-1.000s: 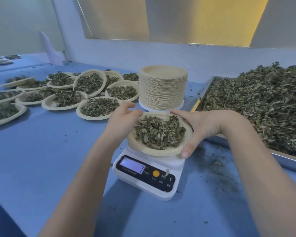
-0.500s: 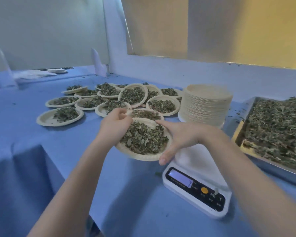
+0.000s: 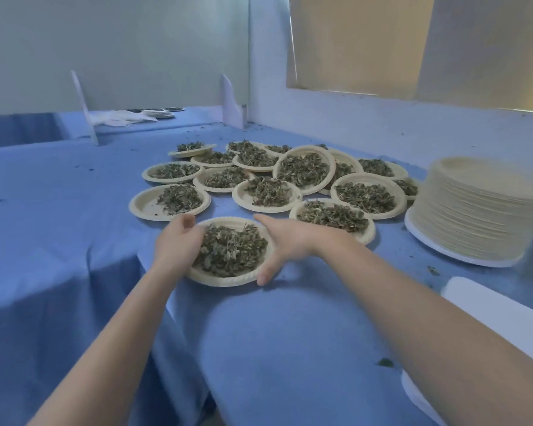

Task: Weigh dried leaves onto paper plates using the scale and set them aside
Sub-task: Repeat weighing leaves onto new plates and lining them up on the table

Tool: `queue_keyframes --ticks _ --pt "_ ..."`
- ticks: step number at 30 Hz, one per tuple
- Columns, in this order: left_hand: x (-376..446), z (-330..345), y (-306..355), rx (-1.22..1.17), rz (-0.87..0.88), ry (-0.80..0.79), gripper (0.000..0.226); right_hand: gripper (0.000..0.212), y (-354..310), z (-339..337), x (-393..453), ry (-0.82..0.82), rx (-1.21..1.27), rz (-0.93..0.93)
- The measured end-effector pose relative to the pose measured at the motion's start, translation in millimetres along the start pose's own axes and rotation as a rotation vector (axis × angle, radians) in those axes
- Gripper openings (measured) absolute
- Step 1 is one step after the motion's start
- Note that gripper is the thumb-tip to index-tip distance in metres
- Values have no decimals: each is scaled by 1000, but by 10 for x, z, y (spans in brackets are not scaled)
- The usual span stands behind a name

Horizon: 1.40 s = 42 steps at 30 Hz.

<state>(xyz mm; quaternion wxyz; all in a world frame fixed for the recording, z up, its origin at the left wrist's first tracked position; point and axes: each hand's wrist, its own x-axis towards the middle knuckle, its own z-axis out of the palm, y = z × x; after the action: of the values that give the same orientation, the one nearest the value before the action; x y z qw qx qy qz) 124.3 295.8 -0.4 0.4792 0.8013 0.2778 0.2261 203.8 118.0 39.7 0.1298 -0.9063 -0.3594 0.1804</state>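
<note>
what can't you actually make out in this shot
- Scale, head view: only a white corner shows; the right forearm and frame edge hide its display.
- Held plate: whether it rests on the tablecloth is unclear.
- Left hand fingertips: hidden behind the rim.
- Far plates: too small.

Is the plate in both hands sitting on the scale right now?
No. The plate is over the blue cloth, beside the filled plates.
</note>
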Motion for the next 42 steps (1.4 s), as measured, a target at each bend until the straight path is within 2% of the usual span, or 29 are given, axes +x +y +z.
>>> queue_keyframes --ticks 3,7,10,11,12,14,16,19,23,27,33,37,42 --pt "165 37 -65 22 7 28 41 121 22 -5 174 99 105 28" --pt "361 118 -72 -34 -22 58 40 95 79 -14 332 240 155 72" --pt "459 227 -76 -61 -28 106 8 63 80 -11 413 307 108 75" --pt "473 258 -64 -58 -38 115 7 56 77 -7 441 323 99 82" --pt "479 285 -50 -44 -44 112 12 51 72 -6 471 337 84 96" --pt "487 326 -7 -5 -60 114 44 42 59 -5 525 362 39 127" --pt "458 344 36 12 -69 134 58 35 42 -4 550 385 4 143" --pt "328 318 79 46 -64 161 62 43 19 -4 512 396 -17 129" --pt "69 279 149 129 123 222 60 54 -12 -26 334 398 12 110" --pt "-216 351 369 65 208 110 52 48 -37 -77 37 410 49 96" --pt "-700 708 867 9 358 -68 44 50 90 -226 -619 476 5 57" --pt "-1068 1146 1323 -35 457 -161 32 42 452 -459 -1193 556 -42 94" --pt "-1414 1754 1880 -29 665 -277 34 44 1082 -783 -1845 652 -95 199"
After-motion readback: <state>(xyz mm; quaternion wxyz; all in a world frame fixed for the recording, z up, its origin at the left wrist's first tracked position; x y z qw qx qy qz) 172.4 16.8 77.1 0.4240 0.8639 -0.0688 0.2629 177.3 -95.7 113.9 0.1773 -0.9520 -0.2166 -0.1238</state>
